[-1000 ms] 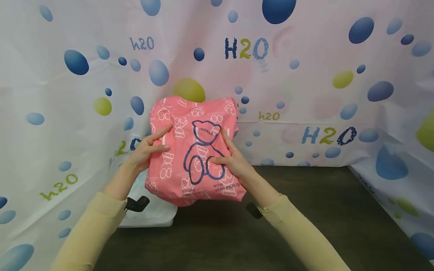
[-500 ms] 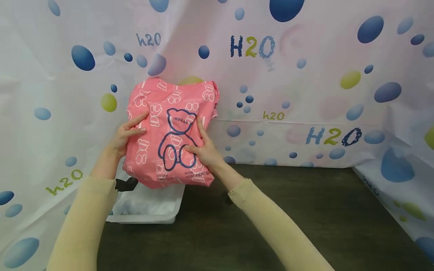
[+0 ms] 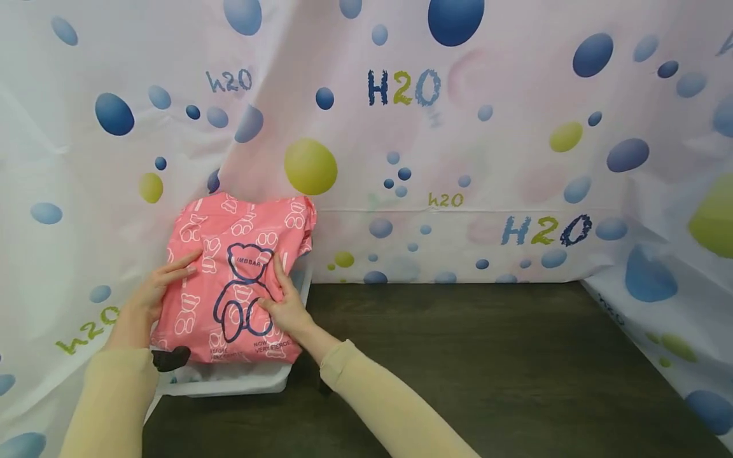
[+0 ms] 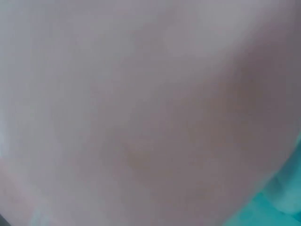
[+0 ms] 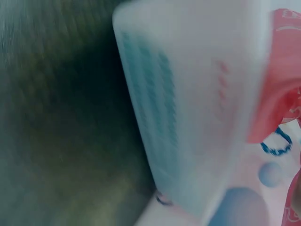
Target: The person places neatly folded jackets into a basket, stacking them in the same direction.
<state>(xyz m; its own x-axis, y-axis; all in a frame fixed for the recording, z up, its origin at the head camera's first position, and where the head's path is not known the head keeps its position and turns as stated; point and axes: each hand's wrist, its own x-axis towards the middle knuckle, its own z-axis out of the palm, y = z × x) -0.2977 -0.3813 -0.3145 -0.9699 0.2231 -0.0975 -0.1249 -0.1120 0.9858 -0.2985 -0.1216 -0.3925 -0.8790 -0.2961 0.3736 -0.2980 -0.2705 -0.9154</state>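
Observation:
A pink plastic mailer bag (image 3: 237, 286), printed with white bears and one large navy bear, is held between both hands in the head view. My left hand (image 3: 151, 294) grips its left side, with fingers showing on the front. On the right side my right hand (image 3: 289, 310) grips it, thumb and a finger on the printed face. Behind and below the bag is a white plastic bin (image 3: 235, 385); whether they touch I cannot tell. The right wrist view catches the bin's wall (image 5: 202, 103) and part of the bag (image 5: 282, 80). Blur fills the left wrist view.
The bin stands on a dark wooden table (image 3: 458, 369), at its left end. A white curtain (image 3: 355, 146) printed with coloured dots and "H2O" lettering hangs behind the table and along both sides.
Both hands have carried the pink mailer bag leftward, first rising a little, then dropping over the white bin. Their grip on it looks the same.

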